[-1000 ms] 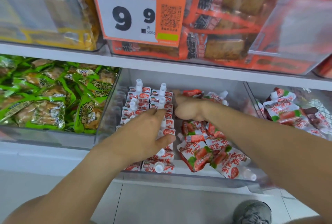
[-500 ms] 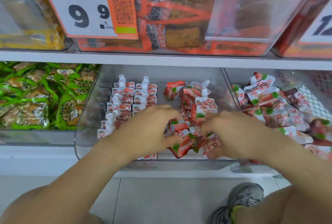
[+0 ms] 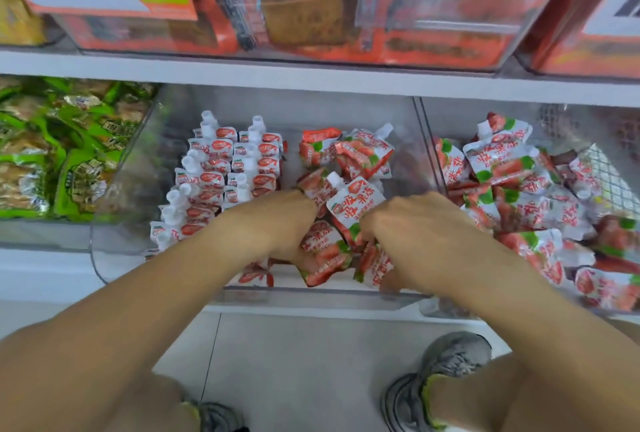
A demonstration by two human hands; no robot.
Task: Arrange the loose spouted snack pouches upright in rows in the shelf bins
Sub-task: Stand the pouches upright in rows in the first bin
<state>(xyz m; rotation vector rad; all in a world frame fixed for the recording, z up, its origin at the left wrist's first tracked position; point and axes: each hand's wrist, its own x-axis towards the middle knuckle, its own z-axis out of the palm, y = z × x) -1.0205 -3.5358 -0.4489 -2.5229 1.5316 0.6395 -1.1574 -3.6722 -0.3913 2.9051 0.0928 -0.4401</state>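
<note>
Both hands sit in the middle bin (image 3: 398,295), right of the upright rows (image 3: 225,168). The left hand (image 3: 273,224) and right hand (image 3: 415,234) each grip loose pouches (image 3: 349,210).

- Upright pouch rows (image 3: 225,168) fill the left of the middle bin (image 3: 311,293).
- Loose pouches (image 3: 346,161) lie to their right.
- Another pouch heap (image 3: 526,189) fills the right-hand bin (image 3: 427,141).
</note>
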